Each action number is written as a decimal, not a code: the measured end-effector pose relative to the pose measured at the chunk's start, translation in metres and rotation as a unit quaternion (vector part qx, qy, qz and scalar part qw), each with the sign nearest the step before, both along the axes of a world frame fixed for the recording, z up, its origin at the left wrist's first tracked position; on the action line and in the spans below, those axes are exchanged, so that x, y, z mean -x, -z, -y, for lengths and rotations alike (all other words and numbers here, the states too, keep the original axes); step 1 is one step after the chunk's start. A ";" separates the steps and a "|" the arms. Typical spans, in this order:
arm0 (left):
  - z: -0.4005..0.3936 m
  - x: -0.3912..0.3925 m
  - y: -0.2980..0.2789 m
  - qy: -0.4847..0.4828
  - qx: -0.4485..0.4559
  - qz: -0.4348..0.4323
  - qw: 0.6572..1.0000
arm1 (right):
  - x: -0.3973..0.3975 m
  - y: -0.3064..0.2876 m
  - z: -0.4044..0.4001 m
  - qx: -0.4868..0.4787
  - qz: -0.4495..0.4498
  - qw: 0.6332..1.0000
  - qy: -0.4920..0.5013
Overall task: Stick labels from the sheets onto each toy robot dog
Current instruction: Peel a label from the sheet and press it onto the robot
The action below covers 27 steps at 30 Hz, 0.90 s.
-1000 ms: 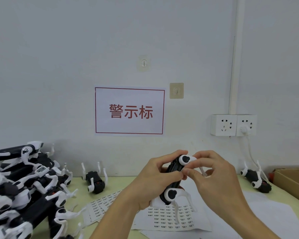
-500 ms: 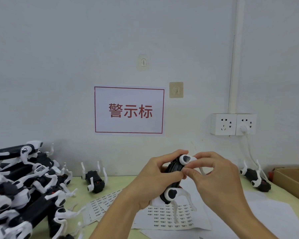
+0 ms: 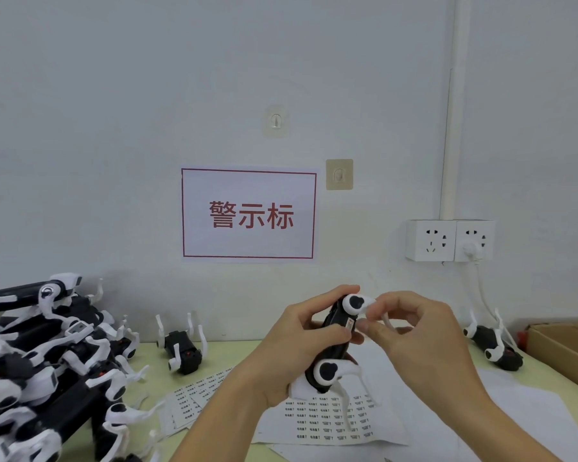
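Note:
My left hand (image 3: 291,348) grips a black and white toy robot dog (image 3: 332,348), held up on end above the table. A small white label (image 3: 350,325) sits on its black body. My right hand (image 3: 414,331) pinches at the dog just beside that label, thumb and forefinger touching the body and a white leg. Label sheets (image 3: 327,418) printed with rows of small labels lie on the table below my hands, and another sheet (image 3: 194,398) lies to their left.
A heap of several robot dogs (image 3: 44,368) fills the left of the table. One dog (image 3: 181,350) lies on its back near the wall, another (image 3: 494,348) at the right. A cardboard box (image 3: 568,351) stands at the right edge. Wall sockets (image 3: 447,240) with a plugged cable are above.
My right fingers have shifted slightly to the right, uncovering the white label on the dog's body. The left hand holds the dog in the same place.

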<state>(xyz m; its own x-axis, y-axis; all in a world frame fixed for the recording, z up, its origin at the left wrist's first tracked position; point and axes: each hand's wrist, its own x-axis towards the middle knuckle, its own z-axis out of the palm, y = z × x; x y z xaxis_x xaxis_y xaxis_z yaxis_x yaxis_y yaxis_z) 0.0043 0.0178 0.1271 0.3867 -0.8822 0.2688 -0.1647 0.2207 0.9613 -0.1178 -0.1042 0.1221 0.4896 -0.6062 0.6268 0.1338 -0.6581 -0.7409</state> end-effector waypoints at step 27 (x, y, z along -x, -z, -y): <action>-0.005 -0.017 0.001 0.070 0.048 -0.139 0.987 | 0.010 0.009 0.007 0.389 -0.051 0.918 -0.064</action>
